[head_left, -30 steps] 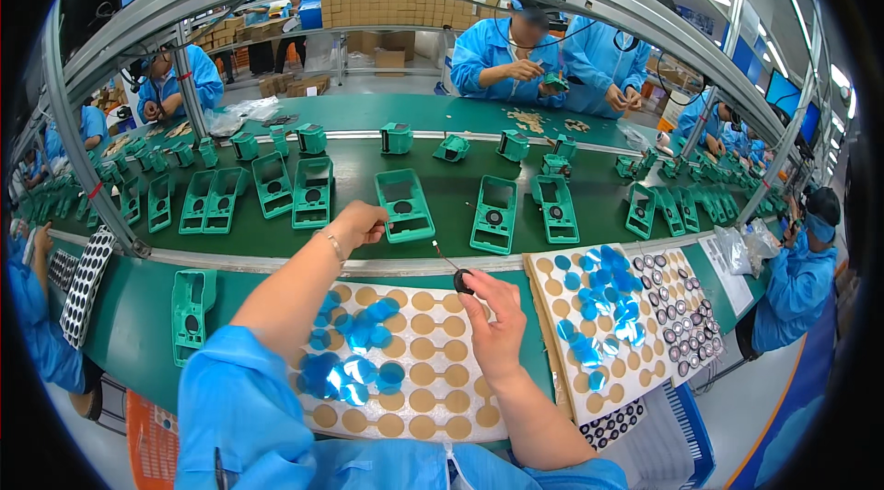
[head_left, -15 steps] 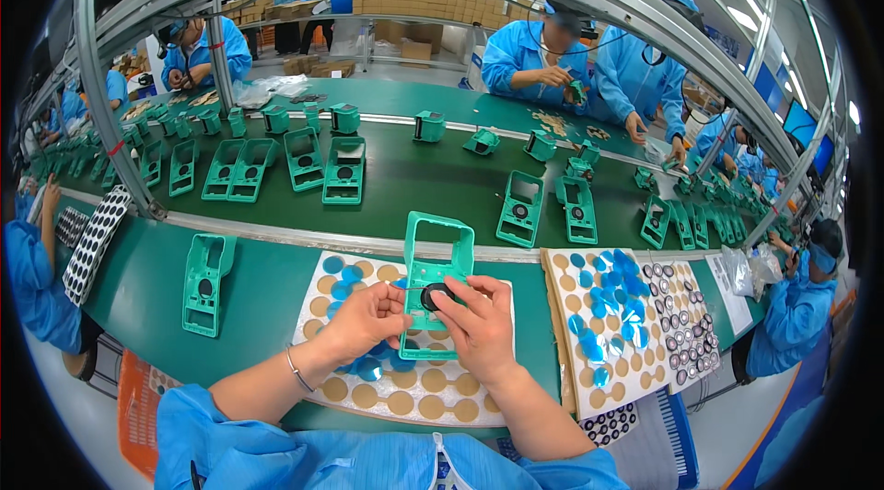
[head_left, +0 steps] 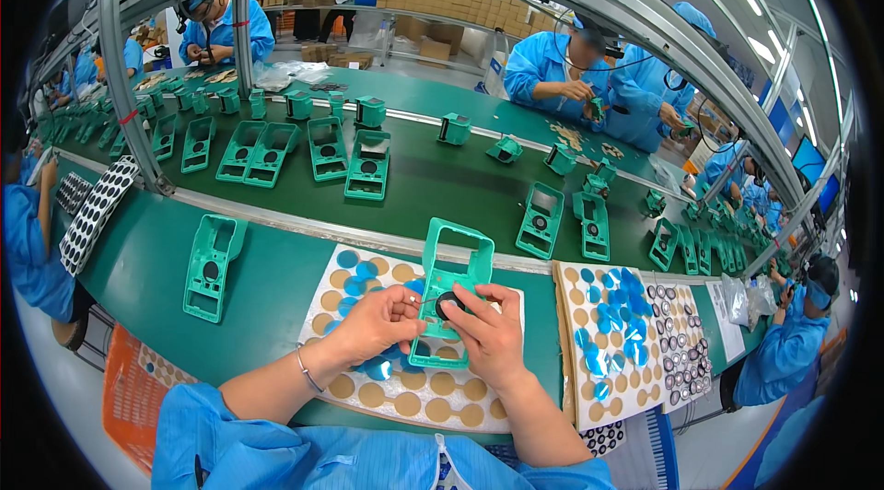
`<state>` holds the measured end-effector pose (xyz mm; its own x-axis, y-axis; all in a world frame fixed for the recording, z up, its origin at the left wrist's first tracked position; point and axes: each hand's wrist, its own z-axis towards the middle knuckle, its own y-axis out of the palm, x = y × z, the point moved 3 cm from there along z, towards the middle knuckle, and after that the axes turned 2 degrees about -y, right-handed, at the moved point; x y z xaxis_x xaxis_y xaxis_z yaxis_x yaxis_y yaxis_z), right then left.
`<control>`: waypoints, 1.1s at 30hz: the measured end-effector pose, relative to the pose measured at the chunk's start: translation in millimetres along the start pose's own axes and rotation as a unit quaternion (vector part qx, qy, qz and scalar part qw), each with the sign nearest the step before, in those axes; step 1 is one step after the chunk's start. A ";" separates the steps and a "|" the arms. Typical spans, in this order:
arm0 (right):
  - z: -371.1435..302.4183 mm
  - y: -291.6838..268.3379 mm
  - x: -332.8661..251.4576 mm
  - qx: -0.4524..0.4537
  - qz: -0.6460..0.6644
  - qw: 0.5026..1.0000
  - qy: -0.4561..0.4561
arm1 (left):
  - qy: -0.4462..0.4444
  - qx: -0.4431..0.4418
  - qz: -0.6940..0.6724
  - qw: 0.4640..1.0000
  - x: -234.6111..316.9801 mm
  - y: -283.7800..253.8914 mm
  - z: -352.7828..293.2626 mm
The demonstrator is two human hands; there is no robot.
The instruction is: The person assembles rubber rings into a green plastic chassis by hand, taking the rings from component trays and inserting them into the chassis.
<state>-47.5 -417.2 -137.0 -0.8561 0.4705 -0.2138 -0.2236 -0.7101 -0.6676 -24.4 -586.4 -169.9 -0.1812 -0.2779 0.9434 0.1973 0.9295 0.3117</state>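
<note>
A green plastic housing (head_left: 443, 279) with a large opening at its far end is held tilted over the mat in front of me. Set in its middle is a black round speaker (head_left: 448, 308), partly covered by fingers. My left hand (head_left: 382, 329) is closed at the housing's left edge, with thumb and forefinger pinching a thin wire (head_left: 423, 300) that runs to the speaker. My right hand (head_left: 493, 329) grips the housing's right side, its fingertips resting on the speaker. Beneath them lies a white sheet of tan round pads (head_left: 402, 402) with loose blue film discs (head_left: 376, 367).
Another green housing (head_left: 215, 262) lies to the left. At right are a stacked pad sheet (head_left: 589, 379) and a sheet of black-ringed round parts (head_left: 677, 343). Beyond a metal rail, a dark green belt (head_left: 414, 195) carries several housings. Co-workers (head_left: 552, 66) work across it.
The surroundings have shifted slightly rightward in the view. My hands still hold the housing, which is now tilted a little more; my left fingers have shifted slightly at the wire.
</note>
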 end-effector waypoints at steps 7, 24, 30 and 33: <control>-0.9 -0.3 -2.6 -0.014 0.013 1.000 -0.004 | 0.008 -0.016 0.005 1.000 -1.2 -4.5 -1.8; -6.1 -4.6 2.1 0.106 0.114 0.980 0.121 | 0.044 0.001 0.031 0.999 2.6 -5.3 -8.4; -18.7 23.7 13.8 -0.025 0.507 0.745 0.433 | 0.083 0.003 0.093 0.992 -2.5 2.9 -11.6; -17.0 25.1 13.8 -0.021 0.566 0.704 0.429 | 0.118 0.020 0.239 0.963 2.6 7.5 -15.0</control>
<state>-57.0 -419.6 -168.8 0.1263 -0.2283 -0.9654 0.4045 -0.8767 0.2602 -8.9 -583.8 -163.5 0.1468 0.1420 0.9789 0.1658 0.9721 -0.1659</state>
